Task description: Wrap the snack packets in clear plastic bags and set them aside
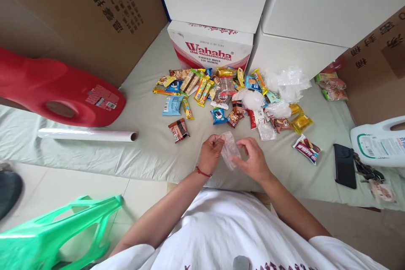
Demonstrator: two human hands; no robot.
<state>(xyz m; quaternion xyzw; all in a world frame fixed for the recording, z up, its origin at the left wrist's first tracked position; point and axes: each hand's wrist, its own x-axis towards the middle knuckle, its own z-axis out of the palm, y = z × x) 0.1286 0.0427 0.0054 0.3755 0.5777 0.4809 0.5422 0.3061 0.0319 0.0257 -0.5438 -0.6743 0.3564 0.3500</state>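
Observation:
My left hand (211, 154), with a red cord on the wrist, pinches the upper end of a small clear plastic bag (230, 152). The bag hangs loose between my hands, over the near part of the pale green sheet. To its right is my right hand (254, 158), fingers apart and curved; its thumb is by the bag's lower edge, and I cannot tell if they touch. Beyond my hands lies a spread of wrapped snacks (205, 90). A brown snack packet (179, 130) sits apart on the left, a purple and white bar (306, 149) on the right.
Behind the snacks stands a Wahaha carton (210, 46). Crumpled clear bags (289, 82) lie at the right of the pile. A red jug (60, 88) and a white roll (87, 135) are on the left. A phone (344, 166) and white bottle (379, 143) lie far right.

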